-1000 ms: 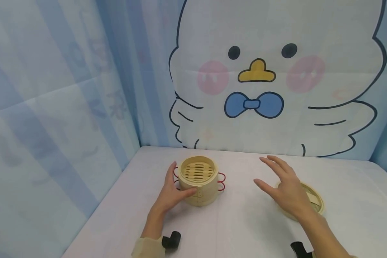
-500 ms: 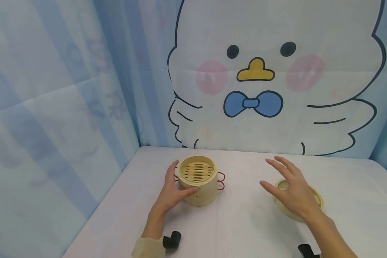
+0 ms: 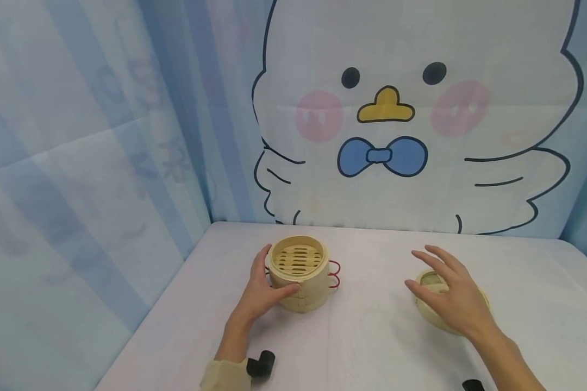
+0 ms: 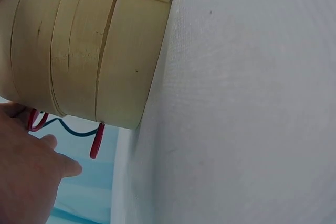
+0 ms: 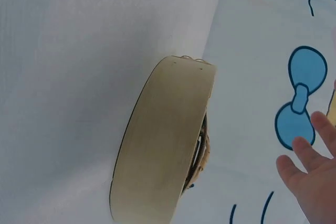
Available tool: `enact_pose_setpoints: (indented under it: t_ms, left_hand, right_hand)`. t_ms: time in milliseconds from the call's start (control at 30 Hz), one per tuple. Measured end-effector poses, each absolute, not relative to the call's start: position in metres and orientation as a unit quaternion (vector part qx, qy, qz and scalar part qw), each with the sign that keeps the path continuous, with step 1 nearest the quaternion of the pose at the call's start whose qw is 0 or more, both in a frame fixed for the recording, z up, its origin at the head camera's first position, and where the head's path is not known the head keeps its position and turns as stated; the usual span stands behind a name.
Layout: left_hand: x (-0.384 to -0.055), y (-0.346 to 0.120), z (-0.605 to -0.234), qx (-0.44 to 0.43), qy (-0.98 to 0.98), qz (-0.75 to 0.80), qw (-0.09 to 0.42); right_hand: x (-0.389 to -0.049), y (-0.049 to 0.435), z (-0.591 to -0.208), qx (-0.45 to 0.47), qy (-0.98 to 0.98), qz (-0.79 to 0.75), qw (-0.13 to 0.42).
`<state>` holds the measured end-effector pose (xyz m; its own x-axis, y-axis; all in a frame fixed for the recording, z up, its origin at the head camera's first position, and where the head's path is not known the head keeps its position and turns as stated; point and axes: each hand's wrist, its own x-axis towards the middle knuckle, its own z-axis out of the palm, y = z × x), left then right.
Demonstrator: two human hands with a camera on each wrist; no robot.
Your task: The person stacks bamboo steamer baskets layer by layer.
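Observation:
A small stacked bamboo steamer stands upright at centre left of the table, its slatted top layer uncovered. Red loops stick out on its right side. My left hand holds it from the left, thumb across the front wall and fingers round the far left side. In the left wrist view, the steamer's banded wall shows above the fingers. To the right lies a round bamboo lid, partly hidden by my right hand. That hand hovers over it, fingers spread, apart from the lid in the right wrist view.
A white cloth covers the table. Behind it hangs a curtain printed with a cartoon bird, and a pale blue striped curtain closes off the left side. Black wrist mounts show below the hands.
My right hand has drifted to the right and slightly down, further over the lid. The left hand and the steamer have stayed in place.

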<state>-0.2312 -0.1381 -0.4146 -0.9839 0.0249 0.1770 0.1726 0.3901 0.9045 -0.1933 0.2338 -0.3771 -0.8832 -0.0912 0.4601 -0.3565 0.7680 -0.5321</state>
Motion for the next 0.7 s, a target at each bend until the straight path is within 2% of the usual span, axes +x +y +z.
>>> enact_pose_setpoints:
  t_ms: [700]
  left_hand:
    - [-0.232,-0.14,-0.416,-0.05,-0.829,-0.555,0.059]
  right_hand:
    - [-0.195,0.259,-0.393,0.112,-0.911,0.339,0.206]
